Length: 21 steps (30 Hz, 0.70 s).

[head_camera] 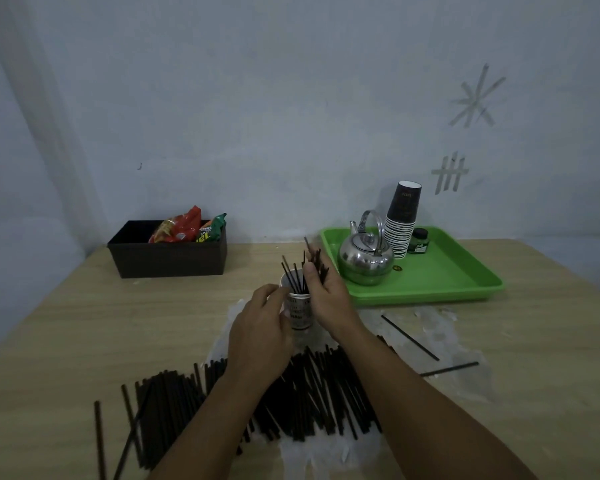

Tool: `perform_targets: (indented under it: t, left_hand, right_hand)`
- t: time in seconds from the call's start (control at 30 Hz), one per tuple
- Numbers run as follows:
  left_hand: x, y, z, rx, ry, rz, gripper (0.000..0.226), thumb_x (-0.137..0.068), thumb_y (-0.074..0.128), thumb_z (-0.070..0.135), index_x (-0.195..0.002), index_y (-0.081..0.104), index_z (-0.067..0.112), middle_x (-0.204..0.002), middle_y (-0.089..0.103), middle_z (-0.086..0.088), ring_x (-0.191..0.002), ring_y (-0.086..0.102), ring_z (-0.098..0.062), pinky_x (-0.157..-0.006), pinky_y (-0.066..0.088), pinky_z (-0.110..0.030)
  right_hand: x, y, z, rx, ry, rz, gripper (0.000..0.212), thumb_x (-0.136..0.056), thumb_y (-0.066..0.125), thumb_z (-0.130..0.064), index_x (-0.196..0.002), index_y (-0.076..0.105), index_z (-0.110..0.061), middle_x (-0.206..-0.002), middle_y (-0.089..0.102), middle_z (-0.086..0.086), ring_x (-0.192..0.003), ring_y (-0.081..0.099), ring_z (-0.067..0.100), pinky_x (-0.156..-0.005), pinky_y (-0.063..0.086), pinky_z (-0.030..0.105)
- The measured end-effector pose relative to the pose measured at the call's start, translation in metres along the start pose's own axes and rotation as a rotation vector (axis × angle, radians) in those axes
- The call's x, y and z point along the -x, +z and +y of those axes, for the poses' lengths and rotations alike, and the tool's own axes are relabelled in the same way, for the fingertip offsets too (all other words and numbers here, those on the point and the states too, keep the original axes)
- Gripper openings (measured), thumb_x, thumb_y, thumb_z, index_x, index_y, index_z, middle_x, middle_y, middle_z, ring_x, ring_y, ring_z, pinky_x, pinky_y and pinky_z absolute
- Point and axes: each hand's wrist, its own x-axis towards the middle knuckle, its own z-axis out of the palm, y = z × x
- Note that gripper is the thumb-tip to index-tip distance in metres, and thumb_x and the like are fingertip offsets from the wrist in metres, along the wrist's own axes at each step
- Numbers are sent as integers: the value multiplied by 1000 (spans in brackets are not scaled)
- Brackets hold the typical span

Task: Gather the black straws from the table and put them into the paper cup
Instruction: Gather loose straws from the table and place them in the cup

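Head view, right hand [328,299] fingers clasping thin black straws [315,259] over paper cup [300,311], left hand [260,336] fingers gripping cup.

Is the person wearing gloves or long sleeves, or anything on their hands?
No gloves and no sleeves in view. Both forearms are bare right down to the bottom edge of the picture. The left hand and the right hand show no ring, watch, bracelet or marking on the sides we can see. The picture is dim, so something very small could be missed.
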Motion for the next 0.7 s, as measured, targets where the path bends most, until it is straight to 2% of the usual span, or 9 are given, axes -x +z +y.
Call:
perform_targets:
  t: [0.1,0.27,0.37,0.43,0.5,0.57,0.6,0.7]
  left_hand:
    - [0,1,1,7,-11,-1,38,-88,57,9,-125,58,13,-130,55,-1,-110,55,-18,-85,37,-21]
    - [0,0,1,22,-27,-5,38,-89,57,10,-127,57,14,-134,53,-1,-115,54,-18,-88,36,-20]
    - [0,-1,0,51,-35,0,39,-89,56,10,-127,56,15,-134,51,1,-115,52,-16,-90,35,-20]
    - [0,-2,-1,81,-45,1,39,-89,55,10,-127,55,18,-134,50,4,-112,55,-15,-88,41,-22]
    - [1,-2,-1,104,-56,8,39,-89,55,12,-127,54,21,-133,50,6,-108,56,-15,-85,46,-27]
    - [2,-3,-1,127,-67,19,38,-89,55,13,-125,53,23,-131,50,7,-106,57,-14,-81,47,-28]
    - [4,-3,0,143,-79,24,37,-89,56,14,-125,53,23,-130,49,8,-105,57,-13,-80,46,-27]
    - [8,-3,2,187,-126,27,37,-90,57,16,-126,50,24,-131,48,8,-103,57,-10,-77,41,-24]
  right_hand:
    - [3,-1,3,-23,33,1,43,-100,49,-30,-143,42,-27,-143,48,-10,-132,42,-1,-110,33,21]
    - [9,-3,4,-35,84,33,48,-96,55,-39,-141,44,-28,-141,51,-7,-131,45,6,-111,38,32]
    - [13,-11,4,-39,119,68,58,-88,59,-52,-141,42,-34,-132,54,-7,-125,50,9,-103,43,32]
    - [17,-18,2,-43,137,93,61,-88,60,-51,-142,40,-33,-127,57,-8,-117,55,7,-98,47,31]
    - [23,-24,-1,-33,154,125,68,-83,60,-58,-142,38,-32,-121,60,-10,-108,59,5,-91,54,37]
    - [31,-32,-5,-11,186,137,79,-76,59,-67,-143,37,-31,-117,61,-11,-103,63,9,-80,59,40]
    - [35,-36,-7,1,208,131,79,-75,59,-67,-141,39,-29,-115,62,-9,-101,64,11,-72,60,37]
    - [44,-44,-11,-12,271,101,57,-83,65,-53,-130,48,-25,-106,65,-1,-88,70,15,-59,58,28]
